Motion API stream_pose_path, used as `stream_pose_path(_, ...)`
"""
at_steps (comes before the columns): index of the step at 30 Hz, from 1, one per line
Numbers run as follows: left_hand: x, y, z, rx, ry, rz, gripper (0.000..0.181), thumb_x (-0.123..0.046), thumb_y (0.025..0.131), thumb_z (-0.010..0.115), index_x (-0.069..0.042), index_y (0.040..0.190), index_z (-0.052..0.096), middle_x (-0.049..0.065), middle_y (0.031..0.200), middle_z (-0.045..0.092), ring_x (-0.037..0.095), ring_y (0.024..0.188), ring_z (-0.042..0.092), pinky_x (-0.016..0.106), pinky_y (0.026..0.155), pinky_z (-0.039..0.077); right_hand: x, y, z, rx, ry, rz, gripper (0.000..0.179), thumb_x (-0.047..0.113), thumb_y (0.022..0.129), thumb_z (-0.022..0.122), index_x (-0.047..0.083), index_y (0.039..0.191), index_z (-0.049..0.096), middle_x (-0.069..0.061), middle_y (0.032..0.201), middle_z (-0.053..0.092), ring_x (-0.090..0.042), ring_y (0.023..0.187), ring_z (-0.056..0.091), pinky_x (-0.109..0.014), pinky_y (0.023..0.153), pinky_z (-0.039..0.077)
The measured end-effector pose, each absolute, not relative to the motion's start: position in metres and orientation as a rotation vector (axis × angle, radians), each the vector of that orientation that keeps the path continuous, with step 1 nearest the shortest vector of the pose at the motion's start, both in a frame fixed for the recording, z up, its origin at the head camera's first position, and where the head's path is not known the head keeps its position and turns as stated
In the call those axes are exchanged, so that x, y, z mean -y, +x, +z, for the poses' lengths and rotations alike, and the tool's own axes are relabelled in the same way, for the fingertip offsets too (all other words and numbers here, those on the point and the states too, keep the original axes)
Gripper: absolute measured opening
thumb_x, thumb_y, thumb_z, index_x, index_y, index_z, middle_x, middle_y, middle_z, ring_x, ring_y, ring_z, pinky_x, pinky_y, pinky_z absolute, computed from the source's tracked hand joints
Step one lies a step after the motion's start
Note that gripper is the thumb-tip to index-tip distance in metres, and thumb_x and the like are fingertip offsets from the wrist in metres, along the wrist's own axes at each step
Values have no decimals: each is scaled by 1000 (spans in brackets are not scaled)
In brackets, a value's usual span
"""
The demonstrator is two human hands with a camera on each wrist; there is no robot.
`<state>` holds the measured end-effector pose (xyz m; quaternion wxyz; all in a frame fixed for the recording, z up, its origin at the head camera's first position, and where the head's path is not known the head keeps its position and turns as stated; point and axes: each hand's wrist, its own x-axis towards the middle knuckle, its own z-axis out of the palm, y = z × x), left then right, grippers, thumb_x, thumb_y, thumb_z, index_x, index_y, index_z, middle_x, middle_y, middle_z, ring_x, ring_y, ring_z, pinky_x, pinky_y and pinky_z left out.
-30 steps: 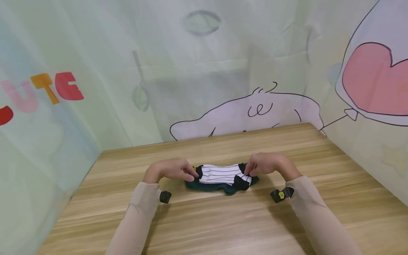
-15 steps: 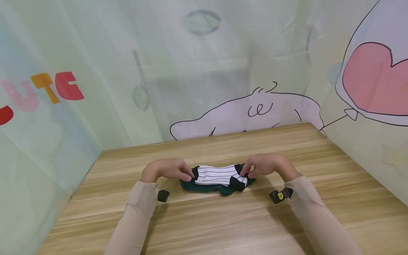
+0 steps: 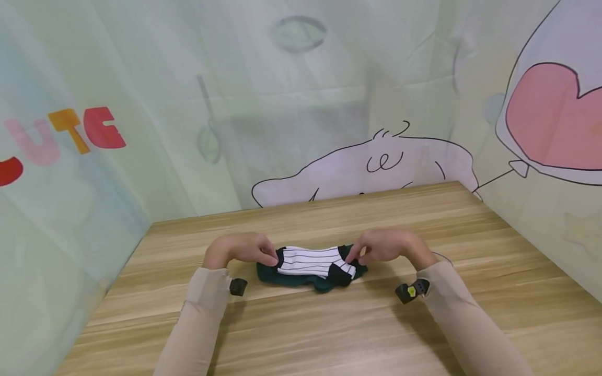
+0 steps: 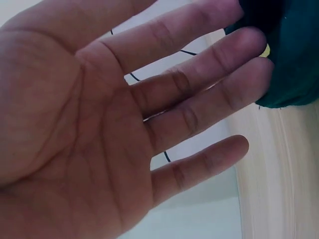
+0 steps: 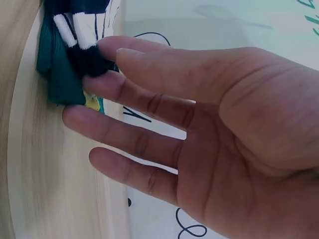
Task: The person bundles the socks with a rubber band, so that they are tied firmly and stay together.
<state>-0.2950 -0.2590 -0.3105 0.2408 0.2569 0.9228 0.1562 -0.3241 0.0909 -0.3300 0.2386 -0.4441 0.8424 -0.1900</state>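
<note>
A white sock (image 3: 310,259) with thin dark stripes and black ends lies flat on top of a dark teal sock (image 3: 324,286), whose edge sticks out along the near side. My left hand (image 3: 244,248) pinches the stacked socks at their left end; in the left wrist view its other fingers (image 4: 209,119) stretch out by the teal fabric (image 4: 291,64), with the thumb tip out of frame. My right hand (image 3: 383,244) holds the right end between thumb and fingers. Its lower fingers (image 5: 129,174) extend loosely beside the socks in the right wrist view.
The socks lie on a wood-grain table (image 3: 301,334). A printed curtain (image 3: 301,104) with cartoon drawings hangs behind its far edge and along both sides. Each wrist carries a small black device (image 3: 238,286).
Both hands and the socks between them have slid to the left along the table and slightly nearer. The white sock stays on top of the teal one.
</note>
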Motion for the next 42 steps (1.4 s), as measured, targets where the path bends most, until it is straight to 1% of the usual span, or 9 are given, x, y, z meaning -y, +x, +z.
stream_pose_path(9,268,-294,-307,-2522,680,461,21,-25,96,68,-10,108,77,-2,109,71,14,104,62,41,96,48,-88,-323,-333,-2257,-1260,-584,30,1,98,58,9,124,71,-2,127,67,-17,115,62,-34,96,50)
stream_pose_path(13,272,-294,-306,-2513,647,498,23,-24,94,71,-11,112,76,-1,111,70,18,106,62,44,97,48,-85,-322,-334,-2235,-1258,-627,29,2,98,60,10,124,71,-1,127,67,-17,113,63,-32,95,50)
stream_pose_path(21,273,-295,-304,-2477,663,582,28,-19,93,72,-6,118,71,2,100,67,16,93,57,35,85,47,-81,-322,-338,-2215,-1247,-665,29,6,97,64,14,124,72,3,123,68,-12,108,65,-30,93,51)
stream_pose_path(23,272,-295,-304,-2474,682,594,30,-18,93,72,-5,120,69,2,99,67,16,92,58,34,85,47,-81,-322,-338,-2194,-1267,-672,30,5,97,63,13,125,71,3,124,68,-11,109,65,-29,93,50)
stream_pose_path(25,270,-295,-304,-2474,695,604,32,-17,93,72,-4,121,68,2,98,67,16,92,58,34,84,47,-83,-322,-337,-2167,-1284,-690,31,4,97,62,11,126,70,1,126,67,-14,111,65,-28,94,50)
stream_pose_path(30,267,-296,-305,-2496,755,593,34,-17,92,73,-3,122,67,0,96,65,15,91,58,33,84,48,-90,-321,-330,-2120,-1300,-737,32,4,98,60,5,130,65,-7,134,63,-26,117,63,-30,98,48)
stream_pose_path(35,264,-298,-309,-2503,822,623,38,-16,91,74,-1,124,64,0,95,66,14,89,59,32,83,48,-99,-322,-323,-2095,-1288,-790,35,6,100,59,0,134,61,-14,134,62,-33,120,61,-31,99,48)
stream_pose_path(39,261,-297,-310,-2514,825,630,40,-19,92,74,-3,127,63,0,99,66,15,93,60,34,85,49,-107,-323,-318,-2070,-1274,-844,37,6,100,57,-2,137,58,-19,133,61,-38,123,58,-31,98,48)
stream_pose_path(42,258,-296,-311,-2531,807,617,38,-22,94,71,-6,128,63,0,105,66,16,98,60,37,88,49,-110,-323,-315,-2069,-1273,-850,38,4,100,57,1,138,57,-19,131,62,-40,122,58,-32,98,48)
